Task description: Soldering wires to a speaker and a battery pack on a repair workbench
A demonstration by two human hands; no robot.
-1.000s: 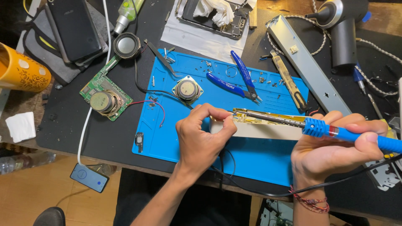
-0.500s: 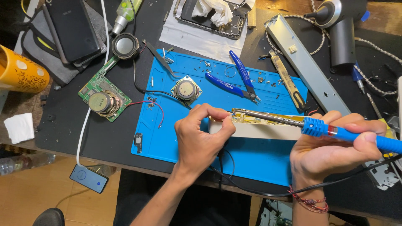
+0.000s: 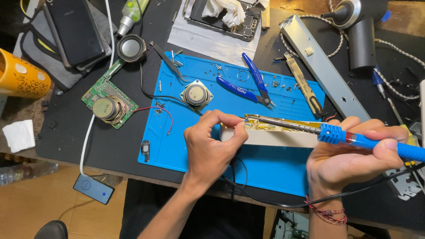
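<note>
Soldering is under way: the right hand [image 3: 349, 155] grips a blue soldering iron [image 3: 367, 141], its tip at the white casing [image 3: 270, 136] the left hand [image 3: 212, 141] pinches; the next touch needs a steady tip.

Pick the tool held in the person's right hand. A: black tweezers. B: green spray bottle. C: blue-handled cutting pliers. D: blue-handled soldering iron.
D: the right hand wraps the blue handle of the soldering iron, its tip at the end of the white casing that the left hand pinches; the pliers lie untouched on the blue mat.
</note>
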